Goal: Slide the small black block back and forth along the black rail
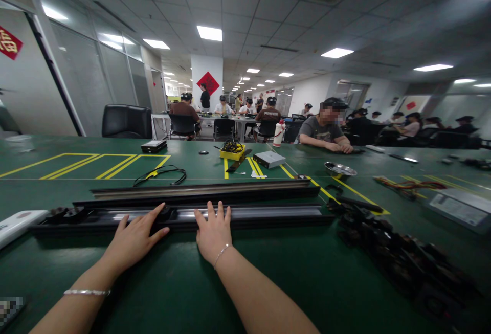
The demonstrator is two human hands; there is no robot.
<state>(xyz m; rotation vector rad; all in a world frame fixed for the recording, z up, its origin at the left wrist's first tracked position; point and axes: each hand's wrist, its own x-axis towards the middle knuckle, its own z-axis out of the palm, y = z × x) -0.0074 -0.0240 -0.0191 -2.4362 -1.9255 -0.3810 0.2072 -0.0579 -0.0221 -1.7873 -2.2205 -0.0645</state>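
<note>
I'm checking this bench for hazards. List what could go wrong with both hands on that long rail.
1. Both the left hand and right hand lie flat across the rail; fingers resting in its channel might get pinched if anything slides along it.
2. The rail spans much of the table; swinging it could sweep the pile of black parts at its right end.
3. The loose cable behind could snag on the second rail.
</note>
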